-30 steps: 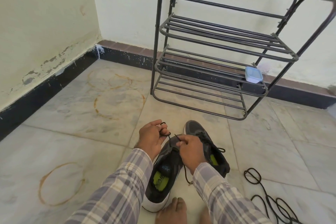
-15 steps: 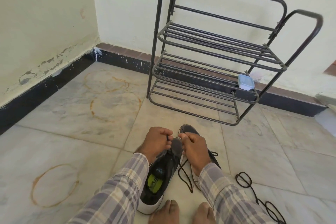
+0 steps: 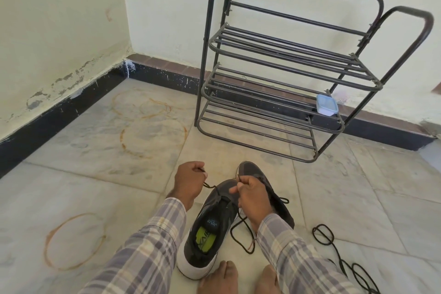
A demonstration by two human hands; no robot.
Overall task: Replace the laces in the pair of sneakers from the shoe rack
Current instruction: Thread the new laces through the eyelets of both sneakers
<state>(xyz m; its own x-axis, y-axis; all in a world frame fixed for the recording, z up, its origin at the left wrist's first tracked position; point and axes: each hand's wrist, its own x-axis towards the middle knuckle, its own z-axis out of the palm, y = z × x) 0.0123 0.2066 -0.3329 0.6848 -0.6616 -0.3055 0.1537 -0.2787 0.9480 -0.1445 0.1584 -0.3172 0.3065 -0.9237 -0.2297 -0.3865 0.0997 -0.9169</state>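
Two dark grey sneakers lie on the floor in front of me. The near sneaker (image 3: pixel 210 229) has a white sole and a green insole. The second sneaker (image 3: pixel 267 186) lies behind it to the right, partly hidden by my right hand. My left hand (image 3: pixel 189 182) grips one end of a black lace (image 3: pixel 211 186) that runs into the near sneaker's front. My right hand (image 3: pixel 250 196) pinches the other end above the shoe, and a loop of the lace (image 3: pixel 241 234) hangs down beside the shoe.
A black metal shoe rack (image 3: pixel 286 74) stands against the far wall, with a small blue-lidded container (image 3: pixel 327 105) on its middle shelf. Another black lace (image 3: pixel 341 260) lies coiled on the tiles at the right. My bare feet (image 3: pixel 219 279) rest just below the near sneaker.
My hands, close together at the shoe's toe half a second ago, have pulled apart, drawing the lace ends out to either side. The view has shifted slightly.
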